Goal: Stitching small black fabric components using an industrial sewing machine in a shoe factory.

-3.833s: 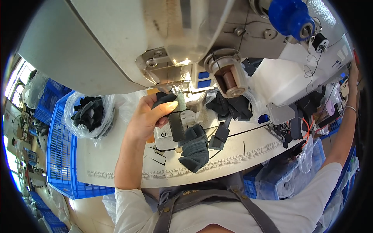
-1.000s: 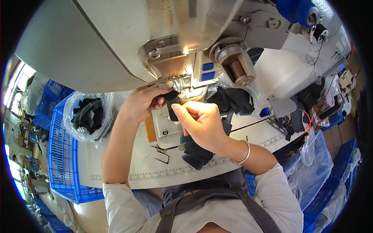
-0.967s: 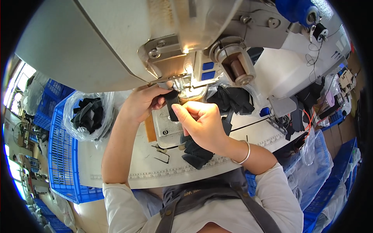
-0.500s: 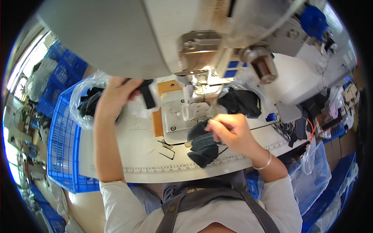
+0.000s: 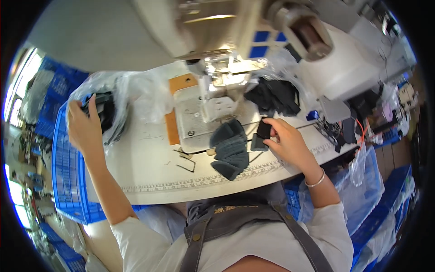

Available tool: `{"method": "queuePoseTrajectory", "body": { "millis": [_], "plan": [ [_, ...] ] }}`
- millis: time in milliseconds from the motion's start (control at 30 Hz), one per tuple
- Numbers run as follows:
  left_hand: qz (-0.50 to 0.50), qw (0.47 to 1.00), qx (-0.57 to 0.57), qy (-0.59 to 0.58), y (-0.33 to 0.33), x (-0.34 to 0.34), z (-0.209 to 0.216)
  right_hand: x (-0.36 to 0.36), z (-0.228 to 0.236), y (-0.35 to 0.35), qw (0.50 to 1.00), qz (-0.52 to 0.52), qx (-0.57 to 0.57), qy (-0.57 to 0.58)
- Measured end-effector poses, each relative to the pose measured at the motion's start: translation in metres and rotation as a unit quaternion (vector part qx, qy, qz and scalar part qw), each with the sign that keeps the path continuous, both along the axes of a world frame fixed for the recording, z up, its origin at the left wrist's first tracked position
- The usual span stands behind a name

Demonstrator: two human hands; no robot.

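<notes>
Black fabric with a dark grey end: one small piece (image 5: 264, 128), low in front of the sewing machine (image 5: 118, 41), just right of a stack of dark grey pieces (image 5: 230, 149).

Head view, sole camera. Right hand (image 5: 287, 143): thumb and fingertips pinched on the right edge of that black piece, its grey end pointing toward the wearer. Whether the piece is lifted or lying on the table, cannot tell. Pale bracelet (image 5: 317, 177) on the right wrist.

Left hand (image 5: 86, 129): well apart from the right, at a clear plastic bag (image 5: 121, 99) by the table's left edge. Thumb and fingers parted, grasp released. Black pieces (image 5: 107, 111) lie in the bag, just beyond the thumb; contact with them cannot be told.

Stack: pieces overlapping in a fan, just in front of the machine's metal plate (image 5: 186, 120). Orange-brown board (image 5: 171, 129) shows along the plate's left side. Second black heap (image 5: 274, 97) right of the needle area, clear plastic about it. Thin bent black scraps (image 5: 188, 166) left of the stack. Ruler strip (image 5: 181, 186) follows the curved front edge of the white table (image 5: 140, 156). Blue crate (image 5: 65, 172) beside the table, left. Machine head blurred.
</notes>
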State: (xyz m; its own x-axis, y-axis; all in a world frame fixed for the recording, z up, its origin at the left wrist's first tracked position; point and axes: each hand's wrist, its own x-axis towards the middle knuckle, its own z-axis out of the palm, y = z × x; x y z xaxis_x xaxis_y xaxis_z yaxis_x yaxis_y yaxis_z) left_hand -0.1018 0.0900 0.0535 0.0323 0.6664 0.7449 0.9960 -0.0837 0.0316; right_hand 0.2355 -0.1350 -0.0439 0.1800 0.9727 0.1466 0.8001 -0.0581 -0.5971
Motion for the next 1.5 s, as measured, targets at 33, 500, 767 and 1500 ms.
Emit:
{"method": "queuePoseTrajectory", "body": {
  "millis": [33, 500, 767, 1500],
  "plan": [
    [-0.049, 0.998, -0.034, -0.029, -0.024, 0.020, -0.002, 0.004, -0.002, -0.001, 1.000, 0.003, 0.001, -0.005],
    [-0.587, 0.695, -0.409, -0.069, -0.135, 0.093, -0.113, 0.041, 0.010, 0.024, 0.967, 0.131, 0.085, -0.200],
    [-0.627, 0.712, -0.311, -0.056, -0.135, 0.083, -0.119, 0.013, 0.025, 0.001, 0.988, 0.000, 0.070, 0.139],
    [-0.562, 0.381, -0.543, -0.495, -0.124, 0.114, -0.048, -0.058, 0.047, -0.004, 0.944, 0.105, 0.132, 0.284]
  ]
}}
